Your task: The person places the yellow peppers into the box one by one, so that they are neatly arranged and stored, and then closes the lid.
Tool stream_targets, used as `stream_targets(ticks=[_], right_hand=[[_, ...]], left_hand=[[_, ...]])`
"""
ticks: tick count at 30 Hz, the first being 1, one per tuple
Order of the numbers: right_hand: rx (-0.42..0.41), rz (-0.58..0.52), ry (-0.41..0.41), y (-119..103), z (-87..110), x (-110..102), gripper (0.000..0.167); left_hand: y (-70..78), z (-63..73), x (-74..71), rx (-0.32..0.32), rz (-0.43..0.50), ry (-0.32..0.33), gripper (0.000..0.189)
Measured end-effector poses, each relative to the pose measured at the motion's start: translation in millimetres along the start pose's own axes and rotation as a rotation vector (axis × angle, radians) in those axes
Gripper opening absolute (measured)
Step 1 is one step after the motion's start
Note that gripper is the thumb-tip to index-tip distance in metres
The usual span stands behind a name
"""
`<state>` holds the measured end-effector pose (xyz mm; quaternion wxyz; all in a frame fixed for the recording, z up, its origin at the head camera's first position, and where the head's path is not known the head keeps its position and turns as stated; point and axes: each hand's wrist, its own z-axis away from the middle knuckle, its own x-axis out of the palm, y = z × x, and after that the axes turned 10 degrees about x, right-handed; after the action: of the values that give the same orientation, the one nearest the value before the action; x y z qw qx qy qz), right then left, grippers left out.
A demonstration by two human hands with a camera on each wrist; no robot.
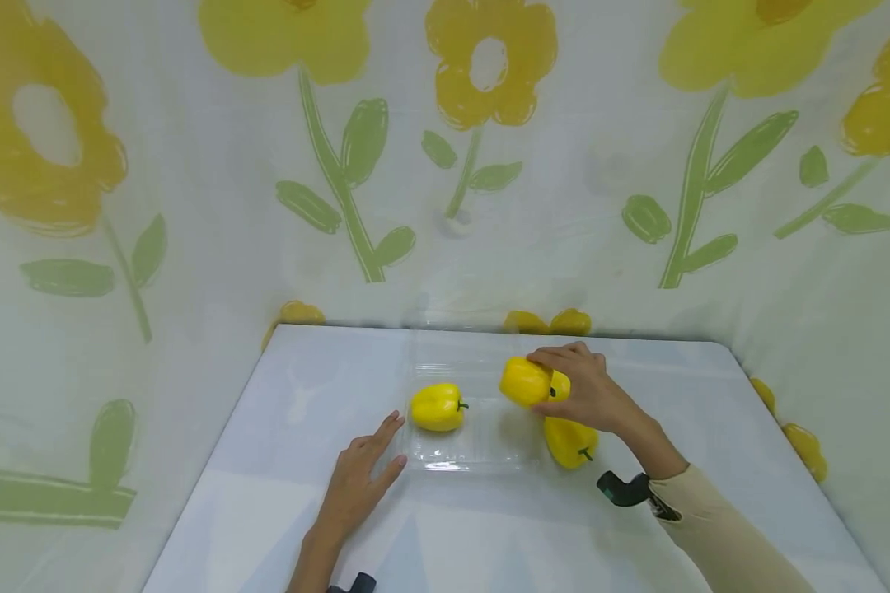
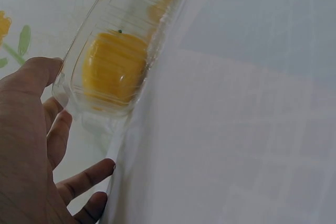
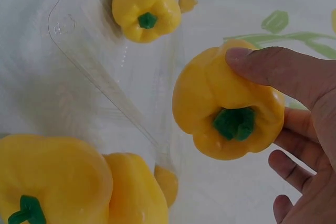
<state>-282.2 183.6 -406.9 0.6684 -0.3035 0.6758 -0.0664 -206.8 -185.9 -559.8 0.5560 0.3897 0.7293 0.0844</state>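
Note:
My right hand [image 1: 589, 391] grips a yellow bell pepper [image 1: 525, 381] between thumb and fingers, above the right part of a clear plastic container [image 1: 482, 461]. In the right wrist view this pepper [image 3: 207, 108] shows its green stem. Another yellow bell pepper [image 1: 436, 408] lies on its side in the container's left part. My left hand [image 1: 356, 478] is at the container's left edge, its fingers extended. The left wrist view has its thumb [image 2: 44, 72] at the clear rim. Right of the container, a yellow bell pepper [image 1: 569, 445] lies near another pepper [image 1: 560, 385], partly hidden by my right hand.
A white table [image 1: 289, 395] bears everything. Behind it and at both sides hangs a pale cloth [image 1: 564, 247] printed with yellow flowers and green leaves. The container's raised clear lid [image 1: 463, 338] stands faintly visible at its back.

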Motion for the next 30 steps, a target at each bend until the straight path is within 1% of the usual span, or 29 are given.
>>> stream_targets(ticks=[10, 18, 23, 30], right_hand=[[-0.014, 0.004, -0.030, -1.7, -5.4, 7.2, 0.070], [0.009, 0.025, -0.070, -3.8, -10.8, 13.2, 0.070], [-0.012, 0.025, -0.086, -6.6, -13.8, 17.6, 0.070], [-0.043, 0.034, -0.102, -7.2, -17.8, 22.7, 0.071]], left_hand=[[1.2, -0.1, -1.2, -0.004, 0.005, 0.002, 0.059], [0.6, 0.8, 0.7, 0.013, 0.006, 0.017, 0.059], [0.6, 1.4, 0.3, 0.009, 0.010, 0.011, 0.058], [0.8, 0.5, 0.2, 0.002, -0.007, 0.007, 0.058]])
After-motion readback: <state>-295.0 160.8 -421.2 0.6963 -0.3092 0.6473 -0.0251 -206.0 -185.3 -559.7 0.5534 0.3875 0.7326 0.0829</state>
